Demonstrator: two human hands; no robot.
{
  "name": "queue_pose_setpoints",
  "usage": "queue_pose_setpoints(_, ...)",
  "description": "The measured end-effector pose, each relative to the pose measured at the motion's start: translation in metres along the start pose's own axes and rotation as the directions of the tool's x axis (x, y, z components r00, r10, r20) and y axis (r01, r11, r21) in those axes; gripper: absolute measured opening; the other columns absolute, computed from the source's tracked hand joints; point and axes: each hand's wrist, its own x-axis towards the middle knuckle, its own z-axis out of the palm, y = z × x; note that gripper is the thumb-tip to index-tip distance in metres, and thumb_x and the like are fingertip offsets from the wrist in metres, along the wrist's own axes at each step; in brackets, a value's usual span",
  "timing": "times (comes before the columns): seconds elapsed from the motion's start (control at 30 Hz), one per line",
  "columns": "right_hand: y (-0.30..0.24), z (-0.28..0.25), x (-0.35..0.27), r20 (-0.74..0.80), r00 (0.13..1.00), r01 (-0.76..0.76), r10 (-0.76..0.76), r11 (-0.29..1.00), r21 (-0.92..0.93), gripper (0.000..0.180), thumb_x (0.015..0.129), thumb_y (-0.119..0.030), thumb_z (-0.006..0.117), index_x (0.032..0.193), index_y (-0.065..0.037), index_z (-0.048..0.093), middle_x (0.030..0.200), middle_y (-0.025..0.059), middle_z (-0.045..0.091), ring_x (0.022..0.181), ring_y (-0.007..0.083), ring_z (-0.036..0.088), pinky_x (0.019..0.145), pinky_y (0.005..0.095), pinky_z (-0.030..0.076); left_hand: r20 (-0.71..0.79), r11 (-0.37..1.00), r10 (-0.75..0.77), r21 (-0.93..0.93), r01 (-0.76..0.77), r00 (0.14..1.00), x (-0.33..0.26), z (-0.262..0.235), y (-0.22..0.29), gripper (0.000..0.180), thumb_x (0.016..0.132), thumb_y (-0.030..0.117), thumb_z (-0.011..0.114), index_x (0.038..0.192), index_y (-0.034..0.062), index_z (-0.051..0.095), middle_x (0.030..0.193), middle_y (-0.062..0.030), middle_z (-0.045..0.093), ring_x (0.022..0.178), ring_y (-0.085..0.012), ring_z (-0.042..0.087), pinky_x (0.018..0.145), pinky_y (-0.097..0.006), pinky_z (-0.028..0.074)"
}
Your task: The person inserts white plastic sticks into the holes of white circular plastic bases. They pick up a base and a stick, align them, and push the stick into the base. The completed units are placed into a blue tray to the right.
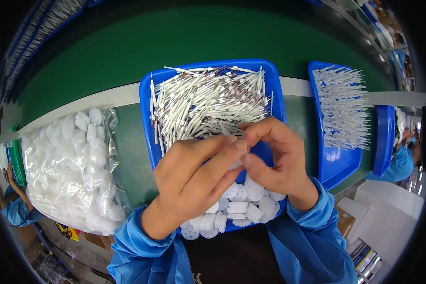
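Note:
Over the near half of a blue tray (146, 113), my two hands meet with fingertips pinched together. My left hand (189, 175) curls its fingers round a small white plastic piece (235, 164), mostly hidden behind them. Thumb and forefinger of my right hand (277, 158) close at the same spot; what they pinch is hidden. A heap of thin white sticks (194, 99), some with dark reddish parts, fills the tray's far half, just beyond my fingers. Below my hands, white round plastic discs (239, 207) lie piled at the tray's near end, some on edge.
Left of the tray lies a clear plastic bag (71, 165) full of white discs. To the right, a blue tray (336, 165) bears rows of white stick assemblies (343, 109); another blue tray (384, 139) stands beyond. Other people's blue sleeves (396, 163) show at both sides.

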Motion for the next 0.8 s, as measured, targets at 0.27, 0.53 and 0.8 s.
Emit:
queue_pose_setpoints(0.27, -0.012, -0.026, -0.004, 0.199, 0.941, 0.332, -0.274, 0.635, -0.697, 0.016, 0.082, -0.006, 0.084, 0.095, -0.006, 0.075, 0.092, 0.0048, 0.074, 0.078, 0.0231, 0.072, 0.073, 0.0385, 0.056, -0.149, 0.919, -0.122, -0.389, 0.056, 0.981, 0.001, -0.006, -0.022, 0.037, 0.100, 0.026, 0.077, 0.125, -0.0002, 0.081, 0.125, -0.0181, 0.072, 0.091, -0.0198, 0.069, 0.076, -0.032, 0.057)
queue_pose_setpoints(0.53, -0.006, 0.002, -0.003, 0.334, 0.931, 0.351, -0.149, 0.103, -0.931, 0.007, 0.081, -0.014, 0.071, 0.086, -0.012, 0.066, 0.086, 0.0023, 0.063, 0.088, 0.0203, 0.064, 0.093, 0.0391, 0.052, 0.002, 0.826, -0.345, -0.474, 0.305, 0.938, -0.001, -0.013, -0.015, 0.032, 0.092, 0.003, 0.083, 0.123, -0.0011, 0.082, 0.112, -0.0099, 0.068, 0.083, -0.0138, 0.063, 0.071, -0.025, 0.051)
queue_pose_setpoints(0.8, -0.004, 0.007, 0.004, 0.362, 0.918, 0.364, -0.164, -0.016, -0.931, 0.007, 0.081, -0.013, 0.071, 0.087, -0.013, 0.067, 0.081, 0.0017, 0.062, 0.086, 0.0216, 0.065, 0.096, 0.0429, 0.052, 0.100, 0.526, -0.563, -0.723, 0.448, 0.821, -0.001, -0.007, -0.017, 0.037, 0.104, -0.005, 0.065, 0.141, -0.0019, 0.071, 0.120, -0.0066, 0.060, 0.105, -0.0087, 0.062, 0.081, -0.022, 0.058)
